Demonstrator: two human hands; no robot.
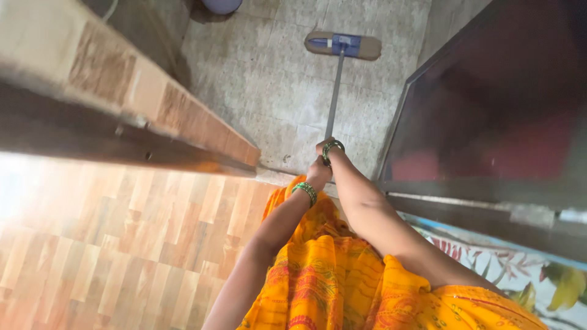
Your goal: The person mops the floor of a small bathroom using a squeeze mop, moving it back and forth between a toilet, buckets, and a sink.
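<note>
Over the grey tiled floor [275, 79] | our left hand [318, 174] and right hand [326, 148] close round the mop handle [334, 91], stacked near its top | flat mop head [343, 45] rests ahead on the tiles | we judge it light, stiff, best gripped high on the pole.

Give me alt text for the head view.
Both hands, left and right, grip a mop handle, its flat head on the grey tiled floor. Each wrist wears green bangles above an orange garment.
</note>
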